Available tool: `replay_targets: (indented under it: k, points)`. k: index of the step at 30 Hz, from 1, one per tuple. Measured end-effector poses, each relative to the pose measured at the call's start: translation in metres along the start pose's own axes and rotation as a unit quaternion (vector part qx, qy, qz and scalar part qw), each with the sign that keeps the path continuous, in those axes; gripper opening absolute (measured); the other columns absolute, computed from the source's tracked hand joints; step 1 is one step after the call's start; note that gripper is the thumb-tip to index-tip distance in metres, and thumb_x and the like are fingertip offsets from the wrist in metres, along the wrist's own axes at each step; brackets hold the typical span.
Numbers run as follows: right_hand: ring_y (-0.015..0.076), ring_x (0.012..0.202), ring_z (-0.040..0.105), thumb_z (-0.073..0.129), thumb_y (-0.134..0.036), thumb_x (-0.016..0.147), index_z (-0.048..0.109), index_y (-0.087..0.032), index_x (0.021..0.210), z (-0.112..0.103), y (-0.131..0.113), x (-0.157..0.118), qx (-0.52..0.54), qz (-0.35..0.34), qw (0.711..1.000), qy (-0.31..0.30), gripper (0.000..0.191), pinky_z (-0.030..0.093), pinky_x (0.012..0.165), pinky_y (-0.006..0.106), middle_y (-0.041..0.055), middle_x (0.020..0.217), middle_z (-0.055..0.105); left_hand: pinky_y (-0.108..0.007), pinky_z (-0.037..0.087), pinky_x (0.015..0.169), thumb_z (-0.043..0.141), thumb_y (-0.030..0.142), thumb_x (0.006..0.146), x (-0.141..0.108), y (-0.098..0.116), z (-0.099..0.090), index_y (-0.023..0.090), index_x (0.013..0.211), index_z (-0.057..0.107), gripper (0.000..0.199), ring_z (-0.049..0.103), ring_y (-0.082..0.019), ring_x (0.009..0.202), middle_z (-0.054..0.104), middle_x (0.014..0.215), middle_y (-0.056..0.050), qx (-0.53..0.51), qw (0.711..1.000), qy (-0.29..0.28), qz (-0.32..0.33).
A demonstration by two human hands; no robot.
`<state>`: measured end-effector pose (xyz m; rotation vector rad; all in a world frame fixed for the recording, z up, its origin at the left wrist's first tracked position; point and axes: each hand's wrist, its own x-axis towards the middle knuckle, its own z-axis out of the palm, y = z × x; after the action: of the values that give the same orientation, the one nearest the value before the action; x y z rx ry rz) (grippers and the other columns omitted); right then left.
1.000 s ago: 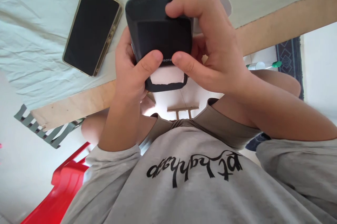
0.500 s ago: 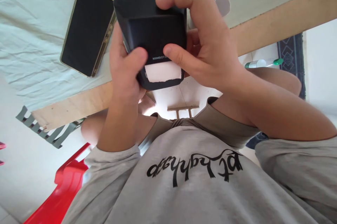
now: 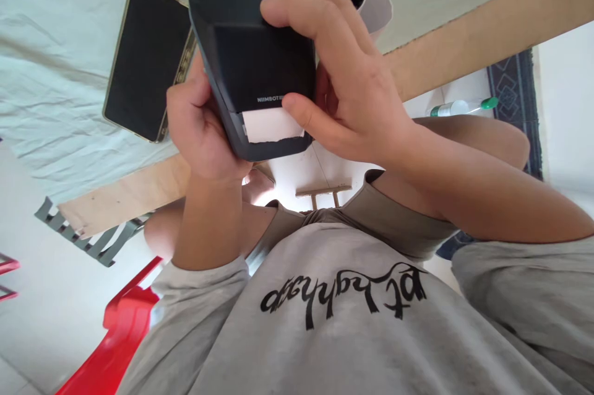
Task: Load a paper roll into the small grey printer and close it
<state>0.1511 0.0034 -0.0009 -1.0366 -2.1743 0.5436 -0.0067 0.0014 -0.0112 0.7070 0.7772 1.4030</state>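
Between both hands is a black label printer [image 3: 260,60] marked NIIMBOT, held up over the front edge of a cloth-covered bed or table. A white strip of label paper [image 3: 273,125] with a torn-looking edge shows at its near end. My left hand [image 3: 197,125] grips the printer's left side from beneath, its fingers mostly hidden under it. My right hand [image 3: 343,67] clasps the right side, thumb beside the lettering and fingertips on the far top edge. Just left of the printer a dark-screened phone [image 3: 146,60] in a clear case lies on the pale cloth [image 3: 41,73].
A whitish device with a round dark opening [image 3: 371,2] stands behind my right hand. A wooden board [image 3: 482,23] edges the surface. Below are a red plastic chair or stool [image 3: 125,321], a clear bottle with a green cap [image 3: 457,108] and a dark patterned mat [image 3: 515,95].
The printer has shifted slightly left and tilted. My left thumb has left its top face for the side. More of the whitish device shows behind my right hand.
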Motion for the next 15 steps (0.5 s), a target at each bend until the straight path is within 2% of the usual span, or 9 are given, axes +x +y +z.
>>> replay_targets:
  k: [5, 8, 11, 15]
  points:
    - [0.0094, 0.138, 0.03, 0.029, -0.043, 0.087, 0.032, -0.012, 0.129, 0.0024, 0.0022, 0.0022, -0.012, -0.005, 1.0, -0.012, 0.053, 0.031, 0.123, 0.023, 0.0033, 0.14, 0.032, -0.024, 0.042, 0.076, 0.033, 0.019, 0.079, -0.0024, 0.0013, 0.0039, 0.011, 0.074, 0.055, 0.024, 0.047, -0.009, 0.072, 0.046, 0.07, -0.003, 0.002, 0.999, 0.035, -0.003]
    - [0.0076, 0.14, 0.028, 0.029, -0.047, 0.086, 0.029, -0.016, 0.129, 0.0031, 0.0026, 0.0036, -0.017, 0.006, 0.999, -0.03, 0.053, 0.029, 0.124, 0.021, 0.0015, 0.141, 0.032, -0.024, 0.042, 0.074, 0.034, 0.018, 0.08, -0.0027, 0.0025, 0.0032, 0.012, 0.076, 0.054, 0.021, 0.047, -0.009, 0.072, 0.046, 0.072, -0.003, 0.016, 0.999, 0.034, -0.024]
    - [0.0073, 0.139, 0.028, 0.03, -0.048, 0.086, 0.029, -0.014, 0.13, 0.0042, 0.0038, 0.0047, -0.01, 0.007, 0.999, -0.031, 0.056, 0.029, 0.123, 0.018, 0.0031, 0.141, 0.032, -0.025, 0.041, 0.069, 0.037, 0.023, 0.08, -0.0019, 0.0022, 0.0023, 0.013, 0.079, 0.052, 0.018, 0.046, -0.01, 0.071, 0.044, 0.071, -0.002, 0.021, 0.999, 0.034, -0.032]
    - [0.0088, 0.135, 0.033, 0.033, -0.048, 0.084, 0.035, -0.01, 0.127, -0.0014, 0.0034, 0.0065, 0.004, -0.016, 1.0, -0.018, 0.058, 0.033, 0.119, 0.022, 0.0034, 0.134, 0.039, -0.02, 0.037, 0.064, 0.033, 0.016, 0.077, -0.0004, 0.0009, 0.0027, 0.014, 0.061, 0.041, 0.018, 0.038, -0.005, 0.06, 0.029, 0.062, 0.001, 0.019, 0.999, 0.033, 0.0]
